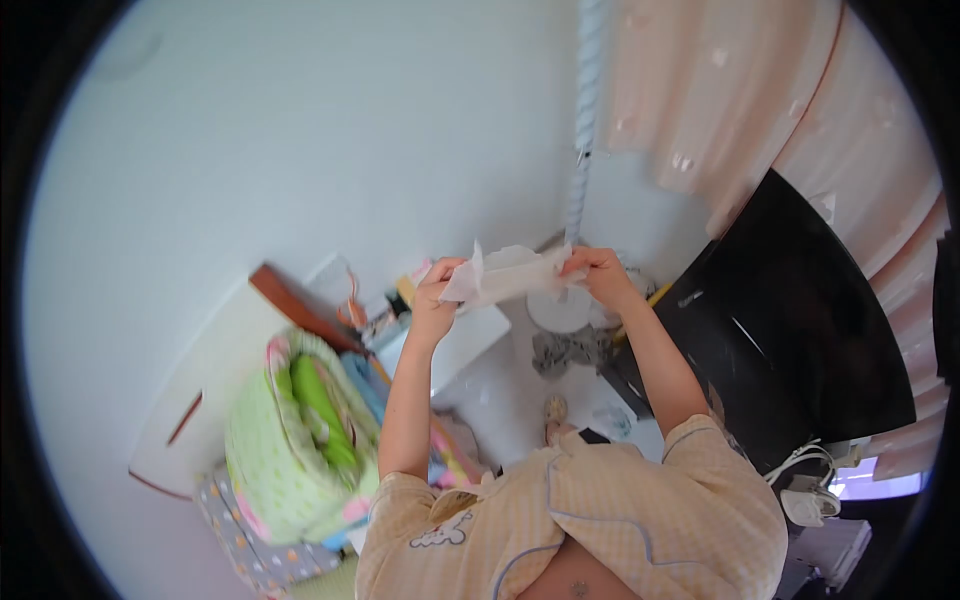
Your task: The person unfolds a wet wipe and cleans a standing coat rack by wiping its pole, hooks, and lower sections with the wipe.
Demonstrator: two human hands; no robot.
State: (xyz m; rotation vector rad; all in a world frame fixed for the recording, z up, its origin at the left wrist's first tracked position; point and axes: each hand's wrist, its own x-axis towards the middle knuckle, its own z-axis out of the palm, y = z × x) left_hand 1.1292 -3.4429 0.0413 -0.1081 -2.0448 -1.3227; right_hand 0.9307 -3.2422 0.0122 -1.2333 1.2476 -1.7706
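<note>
A thin white tissue-like sheet (515, 272) is stretched between my two hands, held out in front of me at arm's length. My left hand (436, 292) pinches its left end, where a corner sticks up past the fingers. At the opposite end, my right hand (600, 275) grips the sheet between thumb and fingers. The upper edge is crumpled and uneven, and the lower part is slightly blurred. Whether it is a dry tissue or a wipe I cannot tell.
Below left, a green and pink folded quilt (290, 440) is piled up. A white surface (465, 345) lies beneath my hands, near a grey plastic bag (570, 350) and a round white lid (560, 310). A large black panel (790, 320) stands at right, beside pink curtains (740, 90).
</note>
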